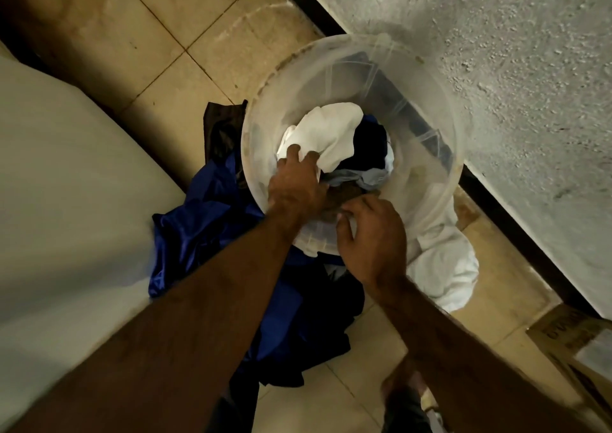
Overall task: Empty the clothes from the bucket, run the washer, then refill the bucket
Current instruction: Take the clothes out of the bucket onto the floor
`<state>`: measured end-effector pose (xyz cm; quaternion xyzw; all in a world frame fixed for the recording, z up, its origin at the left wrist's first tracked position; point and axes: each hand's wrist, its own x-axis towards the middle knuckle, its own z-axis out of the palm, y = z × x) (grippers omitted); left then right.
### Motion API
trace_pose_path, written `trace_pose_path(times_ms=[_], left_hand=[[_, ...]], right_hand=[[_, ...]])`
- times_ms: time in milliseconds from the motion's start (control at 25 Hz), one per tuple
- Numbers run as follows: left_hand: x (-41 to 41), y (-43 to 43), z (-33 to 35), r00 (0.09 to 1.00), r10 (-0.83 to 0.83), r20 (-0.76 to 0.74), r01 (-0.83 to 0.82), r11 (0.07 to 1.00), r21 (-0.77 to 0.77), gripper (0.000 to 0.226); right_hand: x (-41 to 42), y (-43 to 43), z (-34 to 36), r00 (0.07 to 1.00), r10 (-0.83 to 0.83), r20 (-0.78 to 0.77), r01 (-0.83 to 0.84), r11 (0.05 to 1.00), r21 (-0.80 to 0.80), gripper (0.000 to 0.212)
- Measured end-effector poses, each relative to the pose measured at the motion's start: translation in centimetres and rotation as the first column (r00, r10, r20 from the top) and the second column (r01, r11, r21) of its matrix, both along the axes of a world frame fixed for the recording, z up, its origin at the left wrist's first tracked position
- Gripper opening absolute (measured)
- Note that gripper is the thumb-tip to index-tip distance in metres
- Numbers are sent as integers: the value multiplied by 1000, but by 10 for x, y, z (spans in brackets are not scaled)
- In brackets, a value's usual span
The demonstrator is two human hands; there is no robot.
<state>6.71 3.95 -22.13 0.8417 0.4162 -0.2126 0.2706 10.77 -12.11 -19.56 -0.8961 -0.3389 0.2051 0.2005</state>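
Note:
A translucent plastic bucket (427,108) stands on the tiled floor by the wall. Inside lie a white cloth (331,131), a dark navy garment (369,143) and a grey piece (361,177). My left hand (296,184) reaches over the near rim, and its fingers press into the white cloth. My right hand (372,237) is at the near rim, fingers curled on a brownish cloth (344,197) there. Outside the bucket, a shiny blue garment (205,220) and a white garment (443,267) lie on the floor.
A large white appliance or surface (66,201) fills the left side. A rough plastered wall (496,68) with a dark skirting runs along the right. A cardboard box (569,340) sits at the lower right. Beige floor tiles (149,35) stretch beyond the bucket.

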Motion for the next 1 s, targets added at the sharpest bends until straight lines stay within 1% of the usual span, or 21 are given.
trace_pose_path(times_ms=[80,160,200,240,320,360,400,520,560,640,720,760,840,920,960,1000], left_hand=[[12,9,-19,996,59,-63,-56,998,41,78],[24,17,-36,984,160,-80,-158,987,34,97],[28,20,-43,979,183,-94,-180,983,38,99],[32,22,-47,977,180,-113,-176,983,45,89],[37,21,-49,983,143,-117,-136,988,68,51],[37,17,-46,987,116,-110,-109,991,73,37],[35,10,-42,992,86,-88,-79,994,77,30],[25,-11,-23,1000,29,0,-29,999,37,25],[23,-14,-19,1000,4,-15,-4,1000,2,26],[20,-15,-22,992,-52,-114,43,996,-79,33],[17,-13,-32,972,-130,-197,111,988,-107,42],[18,-12,-40,965,-164,-206,143,983,-114,44],[22,-8,-58,954,-215,-207,194,974,-118,52],[25,-3,-71,956,-223,-190,214,974,-66,60],[26,-3,-72,975,-177,-133,175,984,-29,60],[27,-4,-71,995,-96,-41,96,995,-5,56]], right_hand=[[10,10,-10,999,-23,-28,24,1000,20,16],[19,15,-20,998,-27,-51,28,999,35,18],[21,16,-22,998,-18,-62,21,999,46,18],[21,15,-22,997,1,-74,3,998,58,19],[23,12,-22,993,31,-117,-22,997,79,19],[24,12,-23,990,21,-139,-10,997,81,20],[25,12,-22,987,-15,-162,27,997,77,19],[22,17,-7,968,-129,-216,149,986,80,21],[22,18,-1,973,-130,-191,149,985,86,22],[27,15,3,992,-108,-66,112,991,70,26],[34,4,-6,995,-58,76,56,998,21,27],[35,-1,-10,992,-16,127,18,1000,-10,28],[31,-10,-20,980,71,186,-59,996,-72,31],[25,-9,-21,977,85,195,-70,994,-83,33],[25,-7,-21,979,68,193,-54,995,-78,34],[25,-5,-22,981,53,189,-39,997,-73,35]])
